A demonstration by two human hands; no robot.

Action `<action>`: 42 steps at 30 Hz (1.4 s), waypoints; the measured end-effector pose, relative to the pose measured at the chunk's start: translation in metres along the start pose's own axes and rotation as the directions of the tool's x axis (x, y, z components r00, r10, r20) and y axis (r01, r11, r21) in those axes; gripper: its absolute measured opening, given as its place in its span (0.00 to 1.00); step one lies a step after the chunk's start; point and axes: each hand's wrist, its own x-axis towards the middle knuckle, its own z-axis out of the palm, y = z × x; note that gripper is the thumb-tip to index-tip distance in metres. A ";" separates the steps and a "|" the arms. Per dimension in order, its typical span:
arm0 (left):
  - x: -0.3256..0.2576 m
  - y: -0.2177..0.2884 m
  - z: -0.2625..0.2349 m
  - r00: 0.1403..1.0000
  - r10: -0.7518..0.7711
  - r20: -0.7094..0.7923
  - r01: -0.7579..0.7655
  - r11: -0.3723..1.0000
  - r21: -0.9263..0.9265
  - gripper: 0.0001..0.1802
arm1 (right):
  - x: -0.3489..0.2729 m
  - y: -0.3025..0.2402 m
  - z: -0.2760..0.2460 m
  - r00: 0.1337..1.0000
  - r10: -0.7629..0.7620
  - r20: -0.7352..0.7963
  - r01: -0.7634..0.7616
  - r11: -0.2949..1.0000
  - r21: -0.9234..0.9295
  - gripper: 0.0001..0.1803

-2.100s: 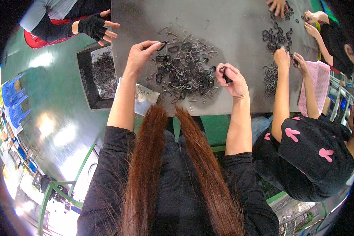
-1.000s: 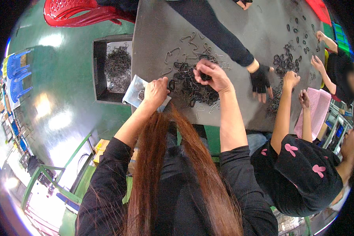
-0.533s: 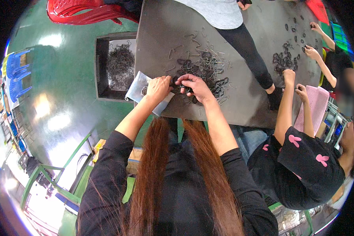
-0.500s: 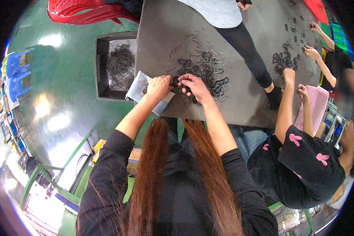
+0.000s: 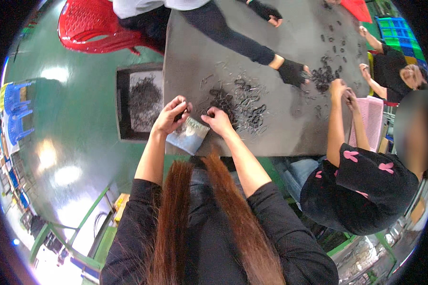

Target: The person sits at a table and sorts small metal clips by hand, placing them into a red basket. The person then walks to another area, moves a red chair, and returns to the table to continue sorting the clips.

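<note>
My left hand (image 5: 172, 115) is raised at the table's left edge, its fingers curled around a small black ring-like piece (image 5: 179, 115). Under it, at the corner, lies a blue and white cloth (image 5: 189, 137). My right hand (image 5: 218, 121) is closed in a pinch beside the cloth, low over the table; whatever its fingertips hold is too small to make out. Just beyond it spreads a loose pile of black links (image 5: 222, 102), mixed with shiny bent wire hooks (image 5: 247, 111).
A dark crate (image 5: 122, 104) of wire pieces stands left of the grey table (image 5: 280, 137). Across it a co-worker's gloved hand (image 5: 294, 72) reaches over another pile of black links (image 5: 323, 78). At right, another person's hands (image 5: 342, 92) work near a pink basket (image 5: 368, 123).
My hands have moved apart: the left lifted leftward off the cloth with the black piece, the right drew back from the pile. The co-worker's gloved arm shifted left and away from me.
</note>
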 end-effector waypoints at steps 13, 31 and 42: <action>0.051 0.017 0.103 0.989 0.113 -0.091 -0.128 0.975 -0.183 0.14 | -0.016 -0.097 -0.158 0.957 -0.056 0.285 -0.249 0.346 0.905 0.14; 0.213 0.015 0.259 0.613 0.644 0.458 -0.667 0.110 0.737 0.07 | 0.126 -0.072 -0.224 0.994 -0.037 -0.099 0.076 -0.391 0.917 0.17; 0.316 0.130 0.253 0.407 0.848 0.340 -0.583 -0.046 0.811 0.10 | 0.365 -0.126 -0.298 0.964 0.234 0.126 0.035 -0.582 0.813 0.14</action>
